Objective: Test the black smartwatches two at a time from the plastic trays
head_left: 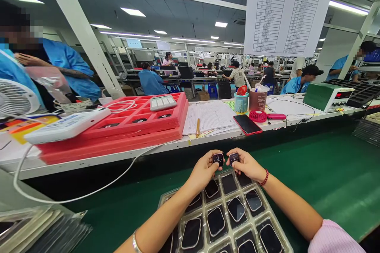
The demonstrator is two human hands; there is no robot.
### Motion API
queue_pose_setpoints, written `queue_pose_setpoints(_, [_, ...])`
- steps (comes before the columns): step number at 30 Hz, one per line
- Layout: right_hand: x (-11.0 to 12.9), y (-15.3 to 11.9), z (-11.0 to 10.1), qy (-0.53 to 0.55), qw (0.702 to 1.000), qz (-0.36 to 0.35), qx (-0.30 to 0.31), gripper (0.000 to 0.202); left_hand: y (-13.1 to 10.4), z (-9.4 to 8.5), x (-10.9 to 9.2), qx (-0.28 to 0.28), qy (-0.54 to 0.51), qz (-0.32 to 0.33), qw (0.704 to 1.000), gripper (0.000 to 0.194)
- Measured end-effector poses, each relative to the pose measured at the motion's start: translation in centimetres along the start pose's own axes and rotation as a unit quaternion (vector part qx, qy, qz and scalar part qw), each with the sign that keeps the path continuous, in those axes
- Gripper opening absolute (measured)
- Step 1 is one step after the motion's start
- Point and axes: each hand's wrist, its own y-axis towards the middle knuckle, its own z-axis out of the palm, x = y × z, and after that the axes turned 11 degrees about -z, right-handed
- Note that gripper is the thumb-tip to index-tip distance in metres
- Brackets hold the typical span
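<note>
My left hand (208, 165) is closed on a smartwatch (218, 159) with a lit clock face. A second lit smartwatch (234, 159) is held in my right hand (245, 165), its thumb on the lower part of the screen. The two watches are side by side, a small gap apart, above the far edge of a clear plastic tray (234, 228). Several dark-screened watches, such as one watch (216, 221), lie in the tray's compartments. My left forearm covers part of the tray's left side.
Beyond the green bench (326, 170), a white shelf holds red foam trays (142, 126), papers (208, 116), a phone (247, 124), a pink fan (258, 116) and cups. Stacked trays (44, 231) lie lower left. A white cable (118, 180) hangs down. People sit beyond.
</note>
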Motion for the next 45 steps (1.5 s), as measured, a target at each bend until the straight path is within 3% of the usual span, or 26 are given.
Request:
queue_pose_setpoints(5, [0.0,0.1,-0.1,0.032,0.999,0.018,0.009,0.041,0.2,-0.2,0.3,-0.038,0.024,0.042,0.998,0.036])
queue_pose_setpoints(12, [0.3,0.0,0.1,-0.012,1.000,0.013,-0.005,0.024,0.0,-0.1,0.2,-0.011,0.015,-0.022,1.000,0.039])
queue_pose_setpoints(18, [0.2,-0.1,0.0,0.000,1.000,0.002,-0.002,0.037,0.3,0.0,0.3,-0.030,0.003,-0.013,0.999,0.051])
queue_pose_setpoints(22, [-0.4,-0.2,-0.5,0.021,1.000,-0.003,0.017,0.040,0.4,-0.1,0.6,-0.040,0.004,0.036,0.999,0.037])
queue_pose_setpoints(26, [-0.5,-0.3,-0.7,0.022,0.999,0.004,0.030,0.040,0.3,-0.1,0.6,-0.027,-0.008,0.038,0.999,0.031])
queue_pose_setpoints(33, [-0.2,-0.3,-0.5,0.017,1.000,-0.003,0.026,0.053,0.2,0.1,0.6,-0.049,-0.002,0.036,0.998,0.054])
queue_pose_setpoints(35, [-0.2,-0.3,-0.5,0.015,1.000,0.009,0.022,0.049,0.1,0.1,0.5,-0.036,-0.014,0.039,0.999,0.054])
queue_pose_setpoints(39, [0.0,-0.3,-0.4,0.033,0.998,0.045,-0.001,0.032,-0.1,0.2,0.3,-0.010,-0.020,0.011,1.000,0.035])
queue_pose_setpoints(45, [0.1,-0.1,-0.1,0.031,0.999,0.022,-0.025,0.049,-0.1,0.1,0.1,-0.032,-0.025,0.006,0.999,0.056])
